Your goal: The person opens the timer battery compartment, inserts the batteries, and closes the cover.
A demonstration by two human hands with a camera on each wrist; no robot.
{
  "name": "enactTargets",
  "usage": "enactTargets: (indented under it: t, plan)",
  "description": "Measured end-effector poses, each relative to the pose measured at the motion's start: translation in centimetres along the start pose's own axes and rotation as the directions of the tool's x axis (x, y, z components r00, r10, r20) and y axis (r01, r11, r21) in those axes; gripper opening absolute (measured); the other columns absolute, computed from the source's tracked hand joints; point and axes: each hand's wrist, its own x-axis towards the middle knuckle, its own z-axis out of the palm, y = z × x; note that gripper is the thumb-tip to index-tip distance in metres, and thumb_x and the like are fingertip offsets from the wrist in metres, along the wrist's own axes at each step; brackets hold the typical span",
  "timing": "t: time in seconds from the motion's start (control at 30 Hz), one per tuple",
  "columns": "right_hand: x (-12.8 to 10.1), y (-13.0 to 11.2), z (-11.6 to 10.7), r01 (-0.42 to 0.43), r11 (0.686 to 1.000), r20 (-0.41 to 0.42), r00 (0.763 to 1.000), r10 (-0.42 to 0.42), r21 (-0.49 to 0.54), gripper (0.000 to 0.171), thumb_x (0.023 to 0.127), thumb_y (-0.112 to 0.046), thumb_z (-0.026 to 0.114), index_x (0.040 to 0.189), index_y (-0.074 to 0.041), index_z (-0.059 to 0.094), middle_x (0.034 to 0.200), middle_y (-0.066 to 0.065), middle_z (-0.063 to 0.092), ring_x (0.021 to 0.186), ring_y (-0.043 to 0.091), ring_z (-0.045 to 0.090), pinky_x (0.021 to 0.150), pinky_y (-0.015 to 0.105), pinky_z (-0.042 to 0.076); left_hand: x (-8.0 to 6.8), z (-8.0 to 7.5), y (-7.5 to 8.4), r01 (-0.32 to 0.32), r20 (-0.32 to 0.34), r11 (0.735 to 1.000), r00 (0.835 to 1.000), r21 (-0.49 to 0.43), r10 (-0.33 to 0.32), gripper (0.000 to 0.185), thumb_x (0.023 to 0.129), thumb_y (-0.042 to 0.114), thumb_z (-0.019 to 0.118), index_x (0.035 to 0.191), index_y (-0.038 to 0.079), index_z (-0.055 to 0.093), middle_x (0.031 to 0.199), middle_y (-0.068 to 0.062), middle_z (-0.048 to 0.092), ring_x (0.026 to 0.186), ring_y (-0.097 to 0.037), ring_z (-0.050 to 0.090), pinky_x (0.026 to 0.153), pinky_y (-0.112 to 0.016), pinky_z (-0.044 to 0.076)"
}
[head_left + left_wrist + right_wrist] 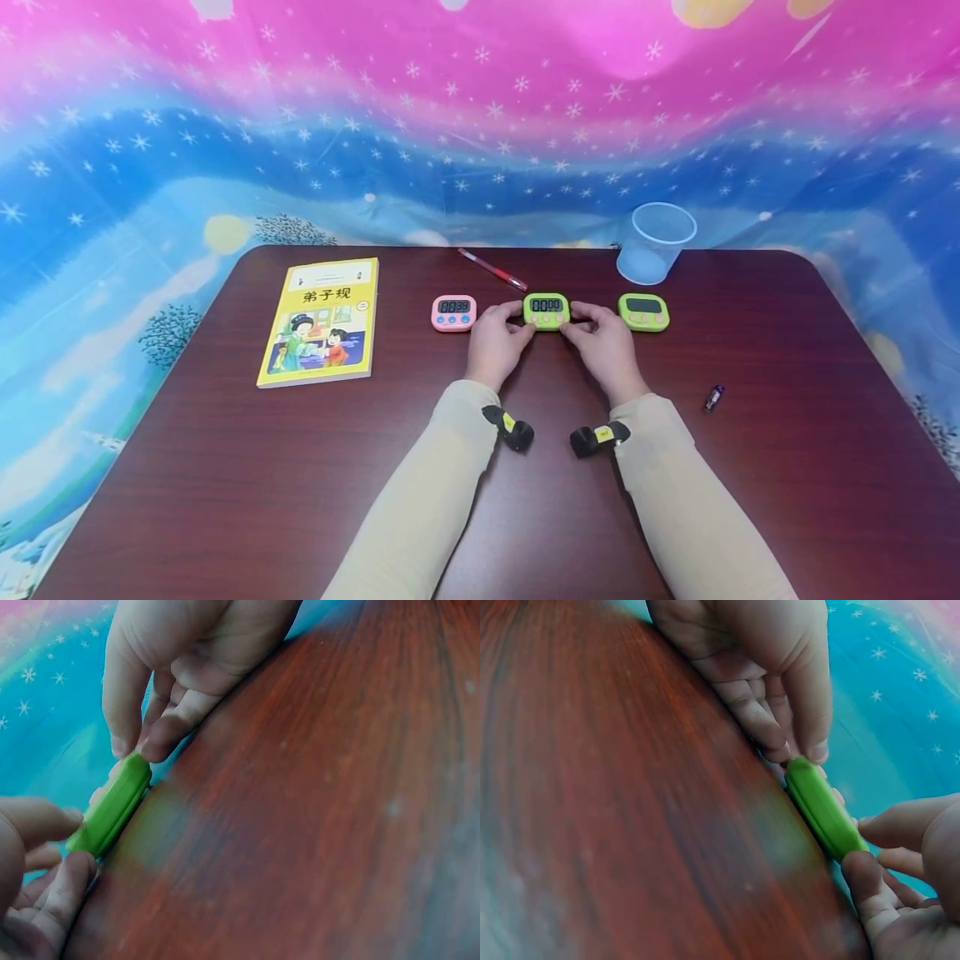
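Middle green timer (547, 312) sits gripped between left fingers (508, 312) and right fingers (591, 312).

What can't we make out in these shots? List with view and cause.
- Back of the middle green timer: head view, hidden by its own body.
- Any lettering on the small dark cylinder: head view, too small.
- Finest print on the yellow book: head view, too small.
- Upper ends of the sleeves: head view, cut off by the bottom edge.
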Motion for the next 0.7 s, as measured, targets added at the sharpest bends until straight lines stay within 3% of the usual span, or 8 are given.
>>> enactTargets:
  t: [0.13, 0.3, 0.5, 0.57, 0.7]
  plan:
    - [-0.3, 0.2, -0.4, 0.023, 0.998, -0.037, 0.999, -0.021, 0.052, 0.038, 0.095, -0.018, 0.069, 0.131, -0.006, 0.065, 0.117, 0.013, 0.063, 0.09, 0.022, 0.064, 0.071, 0.022, 0.054, -0.1, 0.1, -0.2, -0.021, -0.051, 0.988, 0.999, -0.15, 0.013, 0.044, 0.091, 0.02, 0.076, 0.132, 0.011, 0.065, 0.122, -0.002, 0.064, 0.09, -0.012, 0.066, 0.081, -0.024, 0.057]
    - [-0.6, 0.4, -1.1, 0.107, 0.99, -0.174, 0.981, -0.09, 0.088, 0.03, 0.095, -0.017, 0.069, 0.122, -0.006, 0.07, 0.109, 0.009, 0.066, 0.084, 0.014, 0.058, 0.069, 0.019, 0.049, -0.6, 0.5, 0.0, -0.118, -0.156, 0.923, 0.986, -0.366, 0.064, 0.036, 0.091, 0.01, 0.074, 0.125, 0.005, 0.067, 0.115, -0.004, 0.063, 0.09, -0.013, 0.066, 0.081, -0.024, 0.058]
    - [-0.3, 0.2, -2.0, 0.26, 0.945, -0.4, 0.902, -0.166, 0.196, 0.029, 0.092, -0.007, 0.067, 0.12, -0.002, 0.068, 0.096, 0.005, 0.066, 0.082, 0.01, 0.057, 0.07, 0.016, 0.046, -1.2, 1.6, 1.0, -0.269, -0.294, 0.865, 0.944, -0.422, 0.15, 0.025, 0.091, 0.004, 0.071, 0.116, 0.003, 0.071, 0.111, -0.005, 0.065, 0.095, -0.014, 0.068, 0.083, -0.025, 0.058]
    - [-0.2, 0.2, -2.5, 0.275, 0.938, -0.46, 0.875, -0.153, 0.211, 0.03, 0.091, -0.006, 0.067, 0.12, -0.001, 0.067, 0.097, 0.003, 0.064, 0.087, 0.013, 0.058, 0.073, 0.017, 0.046, -1.5, 2.3, 1.5, -0.3, -0.305, 0.846, 0.937, -0.441, 0.173, 0.025, 0.091, 0.003, 0.071, 0.116, 0.002, 0.07, 0.112, -0.007, 0.065, 0.099, -0.016, 0.068, 0.086, -0.027, 0.058]
    - [0.0, 0.5, -3.3, 0.235, 0.955, -0.536, 0.838, -0.104, 0.182, 0.034, 0.089, -0.006, 0.067, 0.123, 0.001, 0.063, 0.111, 0.007, 0.059, 0.106, 0.019, 0.056, 0.087, 0.026, 0.047, -2.0, 3.9, 2.6, -0.345, -0.286, 0.81, 0.931, -0.474, 0.229, 0.029, 0.089, -0.001, 0.07, 0.118, 0.001, 0.068, 0.117, -0.011, 0.066, 0.109, -0.022, 0.067, 0.092, -0.034, 0.057]
